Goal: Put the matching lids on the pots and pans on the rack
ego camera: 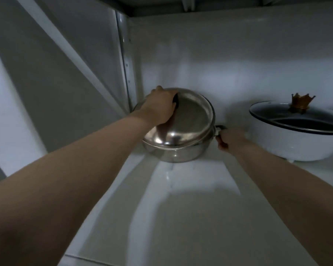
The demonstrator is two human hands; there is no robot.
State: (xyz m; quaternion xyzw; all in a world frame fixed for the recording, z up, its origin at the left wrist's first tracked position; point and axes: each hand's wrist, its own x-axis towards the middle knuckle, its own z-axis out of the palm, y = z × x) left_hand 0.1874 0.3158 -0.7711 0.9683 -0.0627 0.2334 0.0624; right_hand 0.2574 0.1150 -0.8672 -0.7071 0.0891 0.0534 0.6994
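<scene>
A shiny steel pot (173, 153) stands on the white shelf (190, 208) at the back left corner. A domed steel lid (192, 120) lies tilted on it, its far edge raised above the rim. My left hand (160, 107) is closed over the lid's dark knob. My right hand (230, 139) grips the pot's side handle on the right. Further right stands a white pot (296, 144) with a glass lid (288, 118) resting on it, topped by a gold crown-shaped knob (301, 102).
The rack's upright post (126, 60) and a diagonal brace (65, 47) rise at the left. The shelf above (200, 4) closes in overhead. A white back wall (238, 60) runs behind the pots.
</scene>
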